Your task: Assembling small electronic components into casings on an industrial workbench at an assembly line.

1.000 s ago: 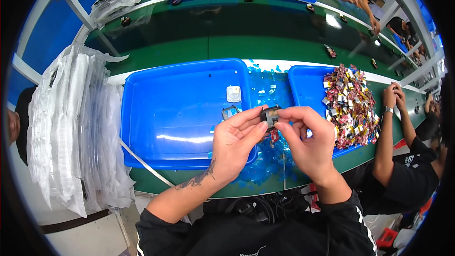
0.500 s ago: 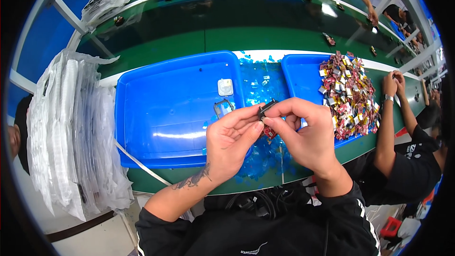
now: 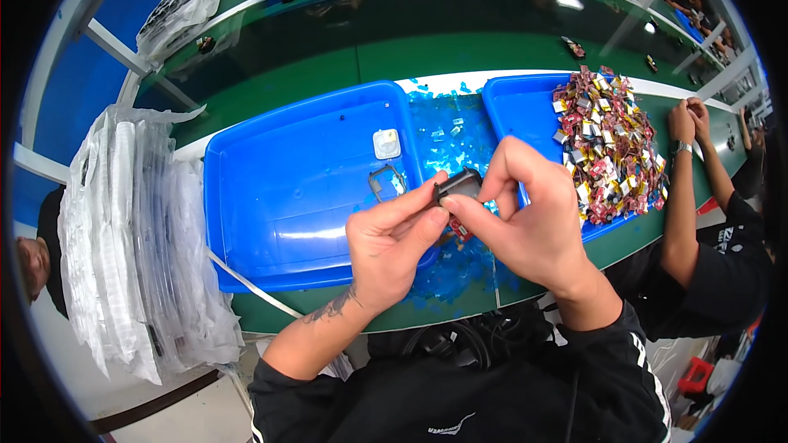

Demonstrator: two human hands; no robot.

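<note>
A small black plastic frame point(image 3: 460, 183) is held up between both hands, above the gap between two blue trays. My left hand point(image 3: 387, 250) pinches its left end between thumb and fingers. Thumb and fingertips of my right hand point(image 3: 533, 221) grip its near and right side. Just below the fingers, partly hidden, a small red circuit board point(image 3: 458, 230) lies over blue film scraps. In the left blue tray point(image 3: 287, 189) rest a dark rectangular frame point(image 3: 375, 189) and a small clear, whitish plastic piece point(image 3: 387, 143).
The right blue tray point(image 3: 521, 111) holds a heap of small circuit boards point(image 3: 607, 156). Blue film scraps point(image 3: 451, 127) cover the table between the trays. Wrapped plastic sheets point(image 3: 156, 254) stack at left. A green conveyor point(image 3: 451, 41) carries scattered parts. Co-workers' hands point(image 3: 689, 119) are at right.
The black frame has turned in my fingers and now shows its open middle. My right hand has shifted up slightly, its fingers bent higher. Farther off, a co-worker's hand has drawn back.
</note>
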